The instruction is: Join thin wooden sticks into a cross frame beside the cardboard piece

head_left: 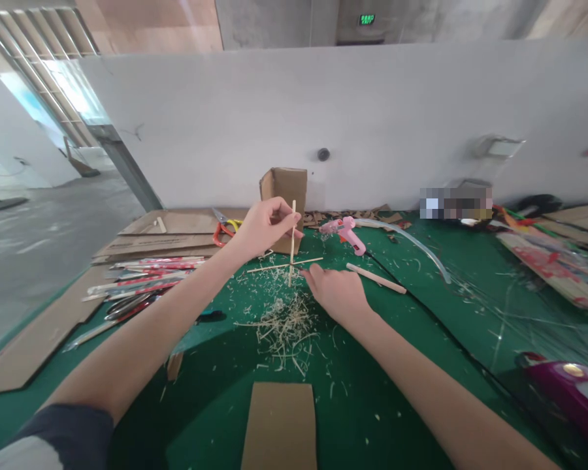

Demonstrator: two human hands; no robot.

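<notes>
My left hand (270, 225) pinches the upper part of a thin upright wooden stick (293, 245). A second thin wooden stick (264, 268) crosses it low down, making a cross above the table. My right hand (340, 294) is closed, its fingertips beside the crossing point. A small dark tip shows there, but what these fingers hold is too small to make out. Beneath both hands lies a heap of pale wood shavings (287, 326). A pink glue gun (350, 236) rests beyond my right hand, with a pale round rod (376, 279) nearer to it.
Orange-and-yellow scissors (221, 230), cardboard sheets (142, 245) and wrapped tools (142, 277) lie on the left. A cardboard piece (280, 424) is at the front, a folded cardboard stand (294, 186) behind. The black cord (436, 316) runs right, towards a purple device (563, 391).
</notes>
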